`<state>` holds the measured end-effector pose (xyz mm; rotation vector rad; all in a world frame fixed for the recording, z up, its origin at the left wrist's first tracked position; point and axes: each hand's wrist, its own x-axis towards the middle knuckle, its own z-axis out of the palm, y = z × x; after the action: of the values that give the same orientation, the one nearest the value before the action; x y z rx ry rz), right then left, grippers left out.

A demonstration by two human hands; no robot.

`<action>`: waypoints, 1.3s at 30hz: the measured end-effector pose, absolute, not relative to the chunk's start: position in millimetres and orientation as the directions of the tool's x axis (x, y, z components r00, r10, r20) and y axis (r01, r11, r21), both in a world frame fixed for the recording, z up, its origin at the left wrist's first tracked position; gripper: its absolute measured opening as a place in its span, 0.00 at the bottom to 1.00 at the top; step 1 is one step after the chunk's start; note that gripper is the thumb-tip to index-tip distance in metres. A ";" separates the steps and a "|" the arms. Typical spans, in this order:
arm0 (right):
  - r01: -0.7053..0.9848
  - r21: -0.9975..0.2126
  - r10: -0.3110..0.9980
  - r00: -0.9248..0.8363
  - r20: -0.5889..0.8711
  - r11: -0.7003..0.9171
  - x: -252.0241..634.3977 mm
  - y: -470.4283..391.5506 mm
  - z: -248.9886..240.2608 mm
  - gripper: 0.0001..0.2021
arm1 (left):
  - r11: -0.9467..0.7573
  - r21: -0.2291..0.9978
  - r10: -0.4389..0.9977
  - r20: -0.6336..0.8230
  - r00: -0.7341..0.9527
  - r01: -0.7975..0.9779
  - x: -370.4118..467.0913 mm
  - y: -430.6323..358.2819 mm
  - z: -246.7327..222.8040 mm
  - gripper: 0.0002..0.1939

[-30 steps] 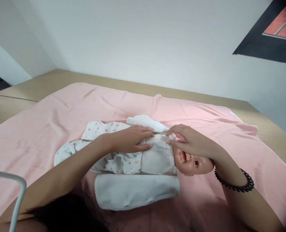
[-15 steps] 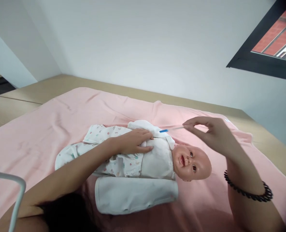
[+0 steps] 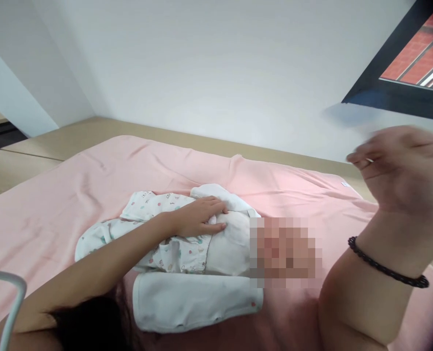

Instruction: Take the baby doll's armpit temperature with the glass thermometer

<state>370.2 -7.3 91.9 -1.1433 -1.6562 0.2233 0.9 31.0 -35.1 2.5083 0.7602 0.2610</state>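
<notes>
A baby doll point(image 3: 229, 243) lies on its back on a pink blanket point(image 3: 289, 180), its head to the right and covered by blurred squares. It wears patterned white trousers, and its white top is spread open. Across the doll's belly rests my left hand point(image 3: 196, 218), palm down with fingers stretched out. My right hand point(image 3: 408, 170) is raised high at the right, smeared by motion, with thumb and fingertips pinched. From the pinch extends a thin stick, whose blue end point(image 3: 357, 113) shows only as a blur against the wall and window frame.
A white cloth sleeve or folded flap point(image 3: 198, 300) lies along the doll's near side. The blanket covers a wooden surface point(image 3: 37, 168) against a pale wall. A dark-framed window point(image 3: 399, 95) is at the upper right. A pale curved rail point(image 3: 17, 292) stands at lower left.
My right hand has swung up and to the right, away from above the doll's head, carrying the blue-ended stick. My left hand stays on the doll's belly.
</notes>
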 end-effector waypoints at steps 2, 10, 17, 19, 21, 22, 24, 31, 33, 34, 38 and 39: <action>0.602 -0.669 0.745 0.175 0.643 0.436 365.4 3.1 86.3 0.16 | -0.714 0.521 0.567 0.036 0.823 0.469 0.9 31.0 -35.1 0.18; 0.120 -0.733 0.685 0.282 0.672 0.669 342.6 6.4 91.1 0.13 | -0.711 0.523 0.564 0.026 0.825 0.470 2.0 30.0 -33.2 0.17; 0.248 -0.788 0.767 0.197 0.610 0.564 329.8 17.7 83.5 0.09 | -0.718 0.529 0.554 0.040 0.832 0.453 0.9 32.4 -38.2 0.19; -0.050 -0.745 0.730 0.249 0.636 0.666 332.9 15.3 86.3 0.08 | -0.715 0.532 0.556 0.040 0.830 0.454 0.6 32.9 -38.6 0.19; -0.150 -0.733 0.743 0.250 0.621 0.663 336.0 13.3 88.2 0.07 | -0.712 0.536 0.557 0.040 0.829 0.453 0.9 33.3 -38.5 0.18; -0.122 -0.754 0.756 0.245 0.607 0.645 336.7 13.1 88.2 0.08 | -0.712 0.537 0.557 0.041 0.830 0.452 1.2 33.4 -38.4 0.18; 0.051 -0.817 0.789 0.228 0.570 0.575 336.4 14.4 86.2 0.10 | -0.715 0.537 0.556 0.049 0.830 0.448 1.7 32.8 -38.2 0.18; -0.026 -0.829 0.823 0.141 0.550 0.558 346.3 34.0 74.2 0.13 | -0.668 0.580 0.577 0.009 0.816 0.466 -4.1 37.4 -33.9 0.20; -0.014 -0.828 0.821 0.134 0.555 0.561 354.3 53.9 60.3 0.14 | -0.619 0.598 0.646 0.019 0.763 0.509 -7.1 55.2 -32.8 0.21; 0.011 -0.852 0.845 0.118 0.521 0.524 357.6 67.2 49.1 0.14 | -0.590 0.597 0.701 0.044 0.712 0.544 -8.6 68.8 -33.1 0.21; 0.096 -0.952 0.950 0.088 0.300 0.292 364.6 127.2 -20.7 0.14 | -0.482 0.473 0.857 0.079 0.510 0.737 -14.8 143.5 -44.4 0.25; 0.127 -0.962 0.962 0.098 0.253 0.240 365.8 140.0 -40.2 0.15 | -0.461 0.438 0.873 0.065 0.484 0.772 -16.7 163.1 -49.9 0.27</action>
<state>365.8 140.0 -40.2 -1.1545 -1.3150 0.8854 -16.7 163.1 -49.9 2.3844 1.3801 0.4000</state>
